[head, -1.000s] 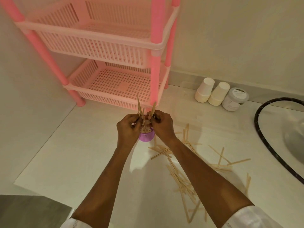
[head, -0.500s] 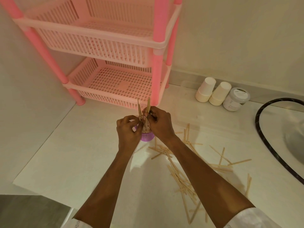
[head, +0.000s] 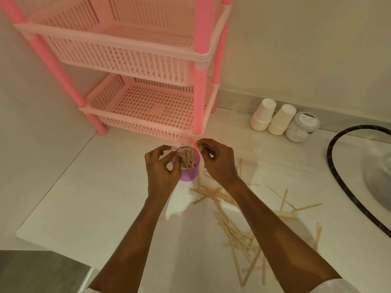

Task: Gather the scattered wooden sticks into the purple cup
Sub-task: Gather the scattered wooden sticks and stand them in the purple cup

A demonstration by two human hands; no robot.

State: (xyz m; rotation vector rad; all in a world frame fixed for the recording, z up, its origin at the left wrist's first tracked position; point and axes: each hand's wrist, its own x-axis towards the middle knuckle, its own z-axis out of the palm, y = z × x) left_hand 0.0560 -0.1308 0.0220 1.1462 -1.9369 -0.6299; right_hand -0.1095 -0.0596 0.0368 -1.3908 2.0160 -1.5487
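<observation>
The purple cup (head: 189, 174) stands on the white counter, just in front of the pink rack. Several wooden sticks (head: 187, 159) stand inside it, leaning against its wall. My left hand (head: 161, 170) hovers at the cup's left rim with fingers spread and curled, holding nothing. At the right rim is my right hand (head: 218, 160), likewise with loose fingers and nothing in them. Several more wooden sticks (head: 234, 227) lie scattered on the counter to the right of the cup, partly hidden under my right forearm.
A pink two-tier basket rack (head: 148, 111) stands right behind the cup. Two stacks of white paper cups (head: 263, 117) and a white jar (head: 301, 126) line the back wall. A sink with a black rim (head: 338, 176) lies at the right. The counter edge (head: 53, 244) drops off at the lower left.
Both hands were pinching a bundle of sticks above the cup. The sticks have dropped into the cup, and both hands have let go and spread apart at its rim.
</observation>
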